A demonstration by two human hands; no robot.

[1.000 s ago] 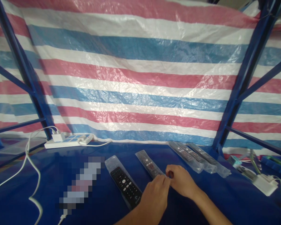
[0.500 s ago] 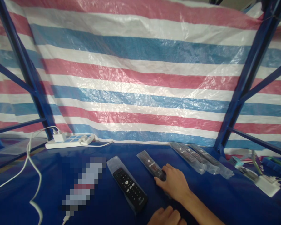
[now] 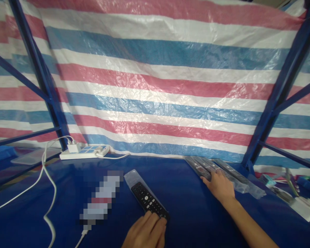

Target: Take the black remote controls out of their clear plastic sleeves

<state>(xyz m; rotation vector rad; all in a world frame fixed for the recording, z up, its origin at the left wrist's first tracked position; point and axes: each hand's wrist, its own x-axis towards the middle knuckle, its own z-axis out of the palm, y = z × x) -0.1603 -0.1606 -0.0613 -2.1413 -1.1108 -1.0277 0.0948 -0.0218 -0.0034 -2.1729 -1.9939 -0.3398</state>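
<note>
A black remote control lies slantwise on a clear plastic sleeve in the middle of the table. My left hand has its fingers bent together over the lower end of this remote. Farther right, my right hand is closed around the near part of another remote in a clear sleeve. That remote rests along the left side of a row of several bagged remotes. My right fingers cover much of it, and the hand partly hides the one beside it.
A white power strip stands at the back left, its white cables hanging forward. A pixelated item lies left of the middle remote. Blue metal posts and a striped sheet bound the blue table. Another white adapter sits right.
My right hand has carried a bagged remote from the middle to the row at the right. My left hand has moved left and up onto the middle remote. The view shifted slightly.
</note>
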